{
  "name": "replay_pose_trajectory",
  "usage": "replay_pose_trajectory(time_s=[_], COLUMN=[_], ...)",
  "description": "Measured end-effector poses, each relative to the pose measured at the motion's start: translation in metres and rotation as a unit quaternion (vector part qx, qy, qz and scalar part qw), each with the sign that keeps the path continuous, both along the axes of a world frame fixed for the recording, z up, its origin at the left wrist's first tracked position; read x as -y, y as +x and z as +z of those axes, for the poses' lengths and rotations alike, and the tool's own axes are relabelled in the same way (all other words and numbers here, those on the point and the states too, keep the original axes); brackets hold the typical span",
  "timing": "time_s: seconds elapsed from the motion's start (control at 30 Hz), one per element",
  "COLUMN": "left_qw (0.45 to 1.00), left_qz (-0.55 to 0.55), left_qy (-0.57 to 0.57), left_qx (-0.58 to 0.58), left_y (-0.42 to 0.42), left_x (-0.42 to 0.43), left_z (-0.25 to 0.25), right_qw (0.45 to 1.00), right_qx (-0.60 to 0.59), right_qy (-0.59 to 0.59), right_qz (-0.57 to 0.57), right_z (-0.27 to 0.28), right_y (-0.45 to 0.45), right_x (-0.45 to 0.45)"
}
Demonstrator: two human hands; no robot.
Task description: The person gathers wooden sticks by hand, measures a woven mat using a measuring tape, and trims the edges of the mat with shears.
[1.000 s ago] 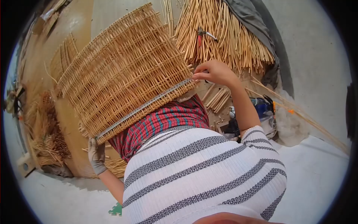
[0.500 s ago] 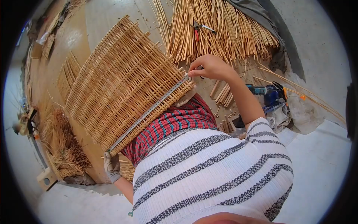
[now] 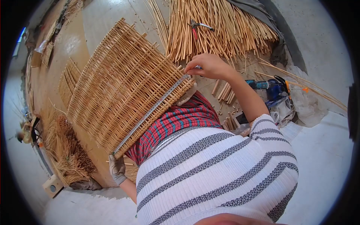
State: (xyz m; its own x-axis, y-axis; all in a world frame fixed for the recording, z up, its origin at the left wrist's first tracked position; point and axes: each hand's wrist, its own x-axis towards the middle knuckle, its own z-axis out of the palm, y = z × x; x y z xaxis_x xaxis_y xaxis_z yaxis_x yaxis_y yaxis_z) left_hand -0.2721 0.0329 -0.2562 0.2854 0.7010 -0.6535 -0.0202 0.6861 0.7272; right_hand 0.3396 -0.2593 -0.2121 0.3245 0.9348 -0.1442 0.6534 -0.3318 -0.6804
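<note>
A woven wicker panel (image 3: 116, 82) lies tilted across my lap, over a red checked cloth (image 3: 187, 116). A pale measuring tape (image 3: 150, 113) stretches straight along its near edge. My right hand (image 3: 210, 66), bare, pinches the tape's upper right end at the panel's corner. Something small and bluish shows at those fingers, too small to name. At the lower left corner my left hand (image 3: 118, 170), in a grey glove, closes on the tape's other end against the panel edge; its fingertips are partly hidden.
Pruning shears (image 3: 194, 30) lie on a big heap of peeled rods (image 3: 221, 26) ahead. A blue power tool (image 3: 275, 92) and short cut sticks (image 3: 227, 93) are to the right. Bundled thin stalks (image 3: 71, 150) and another woven piece (image 3: 69, 80) lie left.
The view has shifted slightly. My right hand's fingers are a little further left at the tape end, and more of the bluish thing shows. The tape stays stretched along the panel.
</note>
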Motion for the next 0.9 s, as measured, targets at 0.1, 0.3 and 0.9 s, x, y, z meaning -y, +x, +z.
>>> replay_pose_trajectory(time_s=[0.1,0.3,0.9], left_qw=[1.0,1.0,0.909], left_qz=[-0.009,-0.009,0.054], left_qy=[0.004,0.004,0.349], left_qx=[0.006,0.015,-0.222], left_y=[-0.002,0.0,0.048], left_x=[0.001,0.004,-0.13], left_z=[-0.003,-0.003,0.038], right_qw=[1.0,0.999,0.959], right_qx=[-0.005,-0.024,-0.281], right_qy=[0.024,0.039,-0.015], right_qz=[0.005,0.015,0.035], right_z=[-0.001,-0.004,0.067], right_y=[-0.001,0.001,-0.039], right_x=[0.0,-0.002,-0.057])
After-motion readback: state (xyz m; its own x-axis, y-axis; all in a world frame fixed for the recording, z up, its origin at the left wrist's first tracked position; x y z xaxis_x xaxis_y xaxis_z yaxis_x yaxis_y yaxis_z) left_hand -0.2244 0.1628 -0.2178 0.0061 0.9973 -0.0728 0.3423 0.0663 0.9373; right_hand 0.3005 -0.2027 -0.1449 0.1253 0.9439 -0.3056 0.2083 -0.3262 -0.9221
